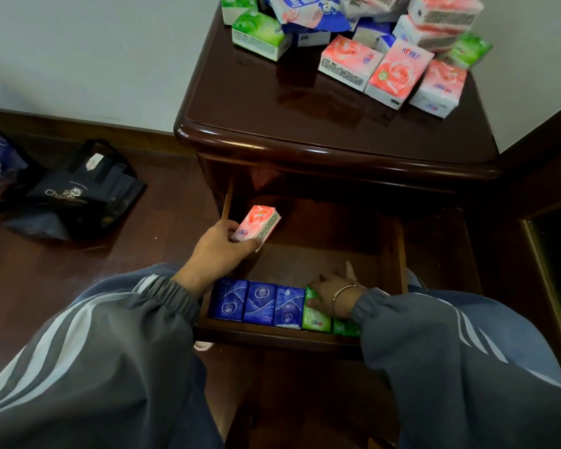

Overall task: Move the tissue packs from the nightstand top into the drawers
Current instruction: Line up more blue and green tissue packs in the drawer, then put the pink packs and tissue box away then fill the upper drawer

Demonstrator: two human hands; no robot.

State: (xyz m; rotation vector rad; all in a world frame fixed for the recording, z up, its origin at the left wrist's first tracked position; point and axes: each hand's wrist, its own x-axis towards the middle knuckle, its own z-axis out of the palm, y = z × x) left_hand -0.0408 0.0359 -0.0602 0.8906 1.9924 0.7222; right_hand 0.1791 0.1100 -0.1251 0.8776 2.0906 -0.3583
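- My left hand (219, 251) hovers over the open drawer (394, 254). Its fingers (250, 243) are curled round one pink pack (256, 223), thumb on the near edge. The pack is tilted in the air and touches nothing else.
- My right hand (332, 293) is down inside the drawer, fingers curled over the far end of a green pack (314, 319) that stands in the front row. As far as I can see, one finger sticks out straight towards the back of the drawer.
- Just left of those right fingers, three blue packs (259, 301) stand side by side against the drawer's front wall. A second green pack (345, 328) sits under my wrist, partly hidden by the sleeve.
- Beyond both sets of fingers the drawer floor is bare wood, so I judge there is room for several more rows.
- Done, as I read it: five packs are stowed, and the pink one in my left fingers would be the sixth.
- Left to do: a large heap of packs (392, 72), pink, green and blue-and-white, lies on the worktop (272, 102) of the nightstand, well above and beyond my fingers. I judge the job is less than half finished.
- I cannot see any other drawer, so I cannot tell whether one holds anything.
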